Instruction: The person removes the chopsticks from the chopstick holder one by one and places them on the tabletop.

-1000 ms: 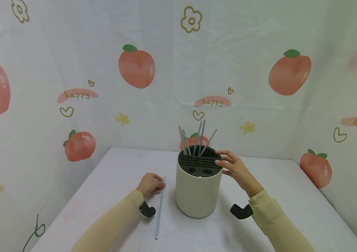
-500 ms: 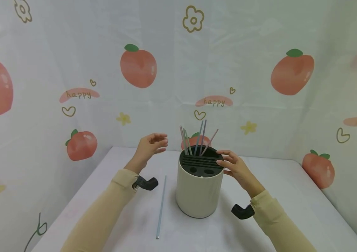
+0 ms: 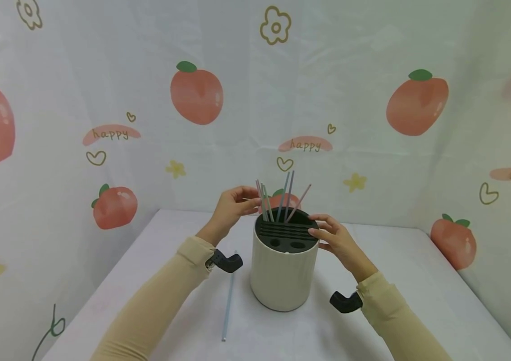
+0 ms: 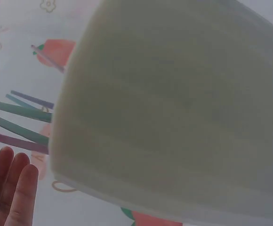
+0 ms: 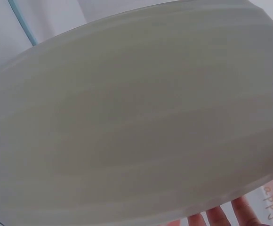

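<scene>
A cream, ribbed pen holder (image 3: pixel 284 281) with a black slotted top insert (image 3: pixel 284 231) stands upright on the table. Several thin, straw-like sticks, among them a purple stick (image 3: pixel 290 188), lean in its rear opening. My left hand (image 3: pixel 234 209) is raised at the group's left side, its fingers extended. In the left wrist view, the thumb is beside the end of a pink stick (image 4: pixel 21 142); contact is unclear. My right hand (image 3: pixel 338 243) rests against the holder's right rim, with spread fingers (image 5: pixel 242 211) partly hidden behind the wall in the right wrist view.
A light-blue stick (image 3: pixel 227 311) lies on the white table (image 3: pixel 179 311), left of the holder and partly hidden by the black wrist device (image 3: pixel 227 261). Behind the table hangs a peach-printed cloth (image 3: pixel 237 165). Another black wrist device (image 3: pixel 345 303) sits below the right hand.
My left hand has left the light-blue stick on the table, risen, and moved right to the sticks in the holder. My right hand has stayed at the rim.
</scene>
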{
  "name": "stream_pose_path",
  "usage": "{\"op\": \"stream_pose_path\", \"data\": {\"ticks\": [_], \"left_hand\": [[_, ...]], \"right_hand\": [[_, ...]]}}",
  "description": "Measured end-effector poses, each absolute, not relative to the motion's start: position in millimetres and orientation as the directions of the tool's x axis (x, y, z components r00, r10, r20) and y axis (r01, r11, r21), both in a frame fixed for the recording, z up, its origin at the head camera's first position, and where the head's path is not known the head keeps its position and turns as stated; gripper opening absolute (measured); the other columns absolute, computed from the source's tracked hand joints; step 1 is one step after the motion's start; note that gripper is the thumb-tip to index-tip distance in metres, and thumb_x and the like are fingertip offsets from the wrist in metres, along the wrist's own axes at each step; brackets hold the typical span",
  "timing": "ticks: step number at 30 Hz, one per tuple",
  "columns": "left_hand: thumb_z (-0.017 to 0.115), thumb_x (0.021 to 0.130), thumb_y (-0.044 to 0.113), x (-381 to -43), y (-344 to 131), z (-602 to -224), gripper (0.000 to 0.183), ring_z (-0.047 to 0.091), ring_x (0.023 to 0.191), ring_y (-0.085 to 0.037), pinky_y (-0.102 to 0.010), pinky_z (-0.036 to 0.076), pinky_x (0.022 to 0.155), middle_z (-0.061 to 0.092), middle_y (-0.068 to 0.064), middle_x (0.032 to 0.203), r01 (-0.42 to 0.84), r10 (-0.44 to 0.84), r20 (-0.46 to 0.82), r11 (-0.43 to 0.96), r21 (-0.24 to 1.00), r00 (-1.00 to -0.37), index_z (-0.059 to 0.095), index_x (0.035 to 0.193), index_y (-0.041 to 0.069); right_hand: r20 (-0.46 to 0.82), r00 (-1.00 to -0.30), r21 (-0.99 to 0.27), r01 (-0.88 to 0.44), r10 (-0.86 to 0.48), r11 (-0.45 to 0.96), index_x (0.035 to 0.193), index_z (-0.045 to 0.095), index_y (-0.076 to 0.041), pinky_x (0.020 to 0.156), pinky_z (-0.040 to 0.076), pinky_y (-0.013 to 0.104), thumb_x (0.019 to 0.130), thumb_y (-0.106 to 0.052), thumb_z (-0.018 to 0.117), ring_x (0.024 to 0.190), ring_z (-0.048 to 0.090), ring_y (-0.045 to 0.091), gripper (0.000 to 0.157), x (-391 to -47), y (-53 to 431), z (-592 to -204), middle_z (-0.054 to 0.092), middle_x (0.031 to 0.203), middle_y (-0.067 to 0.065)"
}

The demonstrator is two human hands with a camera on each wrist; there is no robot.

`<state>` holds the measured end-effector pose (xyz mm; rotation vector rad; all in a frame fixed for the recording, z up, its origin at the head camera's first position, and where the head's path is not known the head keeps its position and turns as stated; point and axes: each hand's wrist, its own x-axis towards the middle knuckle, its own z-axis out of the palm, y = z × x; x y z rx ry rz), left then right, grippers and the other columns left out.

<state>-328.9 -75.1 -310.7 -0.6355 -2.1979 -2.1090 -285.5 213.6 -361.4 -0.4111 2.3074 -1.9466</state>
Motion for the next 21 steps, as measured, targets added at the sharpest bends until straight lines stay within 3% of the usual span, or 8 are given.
{"op": "stream_pose_path", "data": {"ticks": [10,17,21], "left_hand": [[0.065,0.091,0.003,-331,-69,-314,0.024,0.068,0.084,-0.008,-0.048,0.054,0.091,0.064,-0.002,0.094,0.295,0.253,0.298,-0.052,0.954,-0.920,0.061,0.113,-0.008],[0.065,0.091,0.003,-333,-66,-311,0.023,0.068,0.081,-0.008,-0.035,0.059,0.083,0.067,-0.001,0.092,0.332,0.229,0.332,-0.041,0.942,-0.915,0.064,0.111,-0.009],[0.064,0.091,0.001,-334,-67,-304,0.021,0.068,0.082,-0.007,-0.033,0.059,0.082,0.067,0.002,0.090,0.358,0.215,0.366,-0.076,0.931,-0.906,0.063,0.109,-0.010]], "right_hand": [[0.095,-0.959,-0.982,-0.135,-0.266,0.134,0.139,0.041,-0.005,0.096,0.048,0.036,0.097,-0.023,0.059,0.103,0.060,0.007,0.049,-287,214,-362,0.052,0.128,0.009],[0.097,-0.959,-0.981,-0.137,-0.265,0.136,0.139,0.042,-0.005,0.098,0.048,0.038,0.096,-0.023,0.059,0.103,0.060,0.007,0.049,-287,215,-362,0.052,0.127,0.008],[0.103,-0.959,-0.981,-0.143,-0.264,0.135,0.138,0.042,-0.005,0.096,0.049,0.037,0.097,-0.022,0.059,0.102,0.060,0.007,0.048,-286,214,-362,0.053,0.125,0.006]]}}
